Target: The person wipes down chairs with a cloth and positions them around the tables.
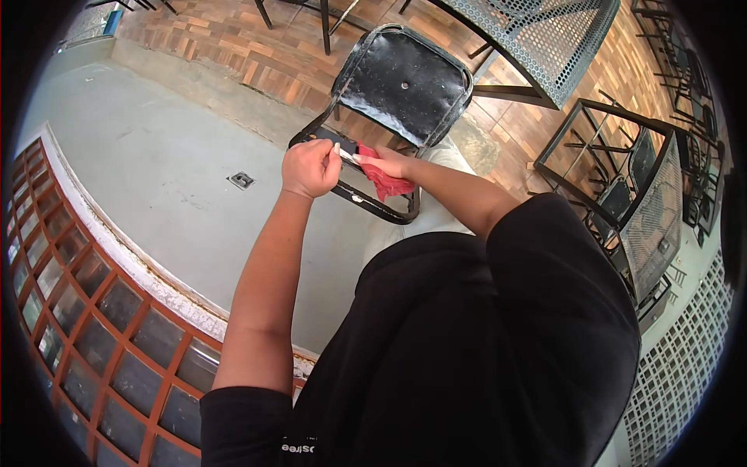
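Note:
A black metal chair with a padded seat (pixel 405 78) stands in front of me, its backrest frame (pixel 373 208) nearest my body. The seat is worn, with whitish smears along its near edge. My left hand (pixel 311 167) is closed in a fist at the left side of the backrest frame and appears to grip it; the fingers' far side is hidden. My right hand (pixel 389 162) holds a crumpled red cloth (pixel 387 183) against the backrest area. Between the two hands shows a small whitish patch that I cannot make out.
A perforated metal table (pixel 537 39) stands beyond the chair at the upper right. More black metal furniture (pixel 607 163) is stacked to the right. A red-brown lattice (pixel 148 311) lines the left side. A drain (pixel 241 180) sits in the grey floor (pixel 171 156).

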Motion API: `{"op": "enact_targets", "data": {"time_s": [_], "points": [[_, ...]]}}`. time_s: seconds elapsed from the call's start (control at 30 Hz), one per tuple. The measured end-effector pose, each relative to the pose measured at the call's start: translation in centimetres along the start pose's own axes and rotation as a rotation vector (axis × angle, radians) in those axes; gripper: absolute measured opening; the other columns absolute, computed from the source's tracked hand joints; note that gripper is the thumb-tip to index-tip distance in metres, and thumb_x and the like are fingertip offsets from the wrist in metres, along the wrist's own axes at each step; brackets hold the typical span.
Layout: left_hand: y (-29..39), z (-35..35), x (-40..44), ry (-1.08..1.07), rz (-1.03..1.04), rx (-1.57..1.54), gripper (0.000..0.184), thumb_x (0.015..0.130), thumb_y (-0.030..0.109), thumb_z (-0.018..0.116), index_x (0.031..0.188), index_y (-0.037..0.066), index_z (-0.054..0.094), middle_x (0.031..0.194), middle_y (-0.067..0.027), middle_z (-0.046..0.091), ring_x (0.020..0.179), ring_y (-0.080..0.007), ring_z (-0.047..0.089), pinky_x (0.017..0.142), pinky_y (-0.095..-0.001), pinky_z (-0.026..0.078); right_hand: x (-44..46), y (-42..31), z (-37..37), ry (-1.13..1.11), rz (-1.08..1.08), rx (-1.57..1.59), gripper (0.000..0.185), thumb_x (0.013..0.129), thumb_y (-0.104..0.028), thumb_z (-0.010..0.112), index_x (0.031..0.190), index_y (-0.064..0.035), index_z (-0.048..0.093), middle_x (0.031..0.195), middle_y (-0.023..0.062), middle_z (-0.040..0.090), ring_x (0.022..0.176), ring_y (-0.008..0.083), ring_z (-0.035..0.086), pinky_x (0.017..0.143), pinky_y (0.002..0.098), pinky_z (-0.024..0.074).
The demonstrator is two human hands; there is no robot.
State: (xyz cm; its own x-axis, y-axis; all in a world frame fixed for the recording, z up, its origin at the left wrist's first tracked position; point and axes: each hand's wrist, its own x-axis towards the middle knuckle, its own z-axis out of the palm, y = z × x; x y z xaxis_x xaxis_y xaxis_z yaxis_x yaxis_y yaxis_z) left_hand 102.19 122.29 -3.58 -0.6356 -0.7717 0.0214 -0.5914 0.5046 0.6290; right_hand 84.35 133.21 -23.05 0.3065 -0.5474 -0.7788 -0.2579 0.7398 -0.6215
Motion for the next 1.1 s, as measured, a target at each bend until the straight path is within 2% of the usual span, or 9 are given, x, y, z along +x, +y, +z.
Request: {"op": "enact_targets", "data": {"time_s": [0.07,0.17,0.2,0.3,0.47,0.6,0.7,0.9,1.1], "points": [[0.0,0.0,-0.1,-0.003,-0.012,-0.005,0.031,0.089,0.012,0.061,0.063,0.007,0.047,0.057,-0.0102,0.048,0.052,-0.0319,0.052,0.049,-0.0423,0.039,-1.0,2.0,-0.7,-0.02,-0.048,-0.083,0.108,0.08,-0.088,0.049,0.13,0.0079,0.059,0.124,0.0274,0.066,0.115,0.0417,0.064,0.097,0.044,0.0504],[0.1,0.0,-0.4,0.008,-0.014,-0.005,0.031,0.089,0.012,0.061,0.063,0.007,0.047,0.057,-0.0099,0.048,0.052,-0.0318,0.051,0.048,-0.0422,0.039,-4.6,2.5,-1.7,0.319,-0.516,-0.385,0.075,0.093,-0.067,0.058,0.123,0.0027,0.058,0.1,0.0173,0.07,0.092,0.0291,0.069,0.082,0.0399,0.0538],[0.2,0.0,-0.1,0.014,-0.009,-0.004,0.031,0.089,0.013,0.061,0.062,0.007,0.047,0.057,-0.0098,0.048,0.052,-0.0317,0.051,0.048,-0.0422,0.039,-4.9,1.9,-2.3,0.326,-0.516,-0.391,0.075,0.093,-0.067,0.058,0.123,0.0027,0.058,0.1,0.0173,0.07,0.092,0.0291,0.069,0.082,0.0399,0.0538],[0.5,-0.1,-0.2,0.02,-0.003,-0.006,0.031,0.09,0.013,0.061,0.062,0.007,0.047,0.057,-0.0097,0.048,0.052,-0.0317,0.052,0.048,-0.0421,0.039,-4.6,1.2,-4.2,0.102,-0.13,-0.331,0.08,0.096,-0.069,0.046,0.131,0.0027,0.058,0.117,0.0224,0.069,0.108,0.0379,0.066,0.093,0.0406,0.0501],[0.4,0.0,-0.4,0.026,-0.025,-0.016,0.031,0.089,0.013,0.061,0.062,0.007,0.047,0.057,-0.0096,0.049,0.052,-0.0316,0.052,0.048,-0.042,0.039,-3.7,1.3,-0.2,0.3,-0.246,-0.201,0.078,0.095,-0.068,0.049,0.114,0.0059,0.067,0.11,0.0262,0.07,0.105,0.0393,0.067,0.093,0.0433,0.0503],[0.3,0.0,-0.4,0.017,-0.04,0.014,0.028,0.086,0.014,0.062,0.062,0.008,0.049,0.058,-0.0084,0.053,0.054,-0.0316,0.056,0.05,-0.0424,0.043,-2.3,1.4,0.2,0.25,-0.096,-0.08,0.088,0.092,-0.076,0.045,0.112,0.0063,0.07,0.113,0.0275,0.07,0.111,0.0439,0.065,0.096,0.0445,0.0488],[0.4,0.0,-0.3,0.017,-0.039,0.029,0.028,0.086,0.014,0.062,0.062,0.008,0.049,0.058,-0.0086,0.054,0.055,-0.0318,0.056,0.05,-0.0426,0.043,0.0,-1.3,0.1,0.187,0.225,-0.165,0.098,0.086,-0.084,0.043,0.109,0.0057,0.073,0.119,0.0298,0.068,0.115,0.0443,0.064,0.098,0.0439,0.0481],[0.6,-0.1,-0.1,0.031,-0.002,0.022,0.028,0.086,0.013,0.062,0.062,0.008,0.048,0.059,-0.0089,0.053,0.055,-0.0323,0.056,0.051,-0.0428,0.043,2.9,-5.1,1.0,0.146,0.206,-0.133,0.106,0.082,-0.09,0.037,0.117,0.0043,0.071,0.126,0.0315,0.064,0.124,0.0427,0.06,0.105,0.0444,0.0441],[0.6,0.3,-0.3,0.01,-0.017,0.005,0.029,0.088,0.011,0.061,0.063,0.006,0.046,0.058,-0.0106,0.049,0.053,-0.0328,0.052,0.049,-0.0427,0.039,1.8,-2.4,0.0,0.075,0.115,-0.082,0.105,0.084,-0.089,0.034,0.117,0.0039,0.071,0.126,0.0318,0.064,0.125,0.0421,0.059,0.107,0.0443,0.0422]]}}
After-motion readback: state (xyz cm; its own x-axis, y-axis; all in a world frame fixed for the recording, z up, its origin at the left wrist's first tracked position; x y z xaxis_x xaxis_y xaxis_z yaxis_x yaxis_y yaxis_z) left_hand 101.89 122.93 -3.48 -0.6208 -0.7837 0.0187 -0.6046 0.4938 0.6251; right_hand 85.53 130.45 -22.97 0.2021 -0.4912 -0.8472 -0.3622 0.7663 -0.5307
